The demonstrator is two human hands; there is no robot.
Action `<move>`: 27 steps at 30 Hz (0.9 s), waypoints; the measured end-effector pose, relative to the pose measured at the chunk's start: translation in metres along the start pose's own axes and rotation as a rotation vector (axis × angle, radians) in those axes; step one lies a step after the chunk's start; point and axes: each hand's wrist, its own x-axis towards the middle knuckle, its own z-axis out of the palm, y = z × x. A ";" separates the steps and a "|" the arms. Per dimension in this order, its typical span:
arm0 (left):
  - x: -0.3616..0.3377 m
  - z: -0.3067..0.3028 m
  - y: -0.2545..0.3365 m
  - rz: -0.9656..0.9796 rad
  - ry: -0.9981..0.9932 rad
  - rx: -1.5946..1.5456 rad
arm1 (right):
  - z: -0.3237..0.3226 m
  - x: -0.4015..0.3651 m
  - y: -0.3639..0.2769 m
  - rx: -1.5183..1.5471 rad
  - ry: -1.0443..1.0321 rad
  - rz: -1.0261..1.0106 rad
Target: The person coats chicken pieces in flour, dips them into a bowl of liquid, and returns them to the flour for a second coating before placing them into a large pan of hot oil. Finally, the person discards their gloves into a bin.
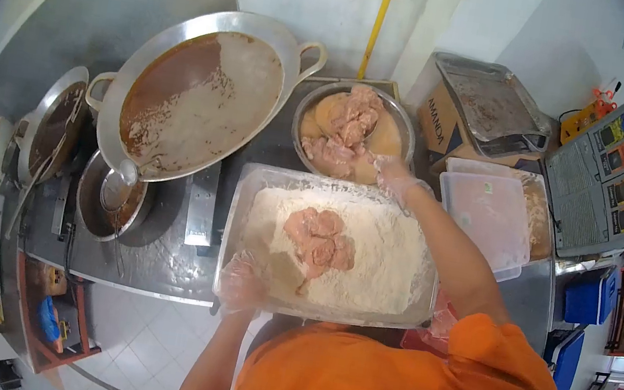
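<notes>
Raw chicken pieces (319,238) lie in a heap on white flour (390,267) inside a rectangular plastic tub (241,209). My left hand (241,281), in a clear plastic glove, is closed on the tub's left front rim; its fingertips are partly hidden. Behind the tub stands a round metal bowl (303,105) with more raw chicken (356,117) in tan liquid. At the bowl's right front edge, my gloved right hand (395,178) has its fingers on chicken in the bowl, and they look closed on it.
A large two-handled pan (109,104) of brown oil with pale foam stands left. Near it are a pot (85,201), a strainer (116,192) and another pan (33,141). At right are a cardboard box (440,121), metal trays (495,101) and a lidded plastic container (487,213).
</notes>
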 end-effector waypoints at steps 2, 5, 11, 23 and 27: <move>0.003 -0.017 0.011 -0.032 0.027 -0.074 | 0.002 -0.002 0.009 -0.015 0.043 -0.043; -0.005 -0.002 0.014 -0.156 0.104 -0.079 | 0.001 0.013 0.034 -0.046 0.077 -0.130; -0.002 0.020 0.019 -0.245 0.214 -0.029 | 0.000 -0.025 0.030 -0.192 0.143 -0.254; -0.001 -0.018 0.014 -0.169 0.064 -0.182 | 0.025 -0.087 0.038 -0.123 0.221 -0.158; 0.001 -0.026 0.015 -0.191 -0.051 -0.217 | 0.040 -0.077 0.058 -0.036 0.272 0.008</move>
